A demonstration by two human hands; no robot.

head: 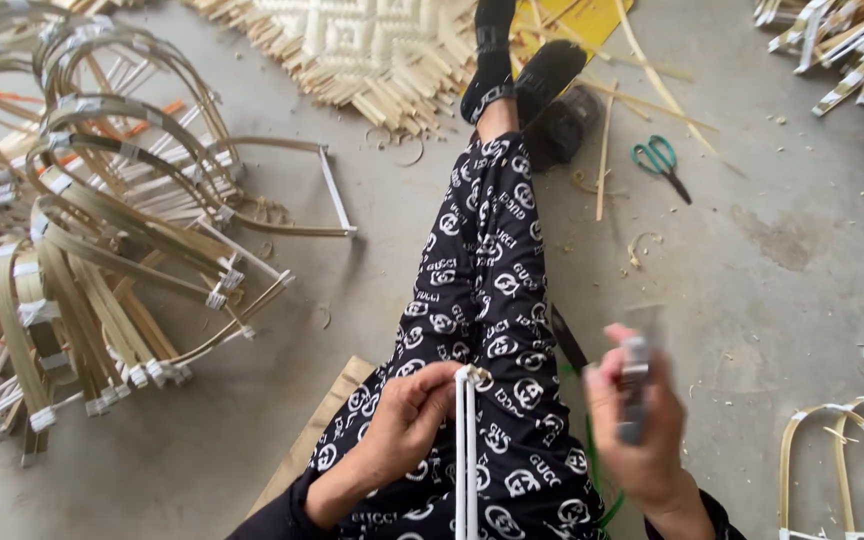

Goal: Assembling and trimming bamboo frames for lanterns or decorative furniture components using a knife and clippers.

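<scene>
Seated on the concrete floor [772, 300], a person pinches the bound end of white strips [466, 450] in the left hand [407, 420], lower centre; the right hand [637, 420] grips a blurred metal tool [635, 385]. Binding appears under way; bringing the tool to the joint seems next.

Bamboo craft workshop, bent bamboo hoops [102, 230], woven mat [372, 45], shavings on concrete floor [782, 300]

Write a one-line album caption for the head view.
Seated on concrete, left hand pinches white strips, right hand grips a blurred tool; bent bamboo hoops piled nearby.
</scene>
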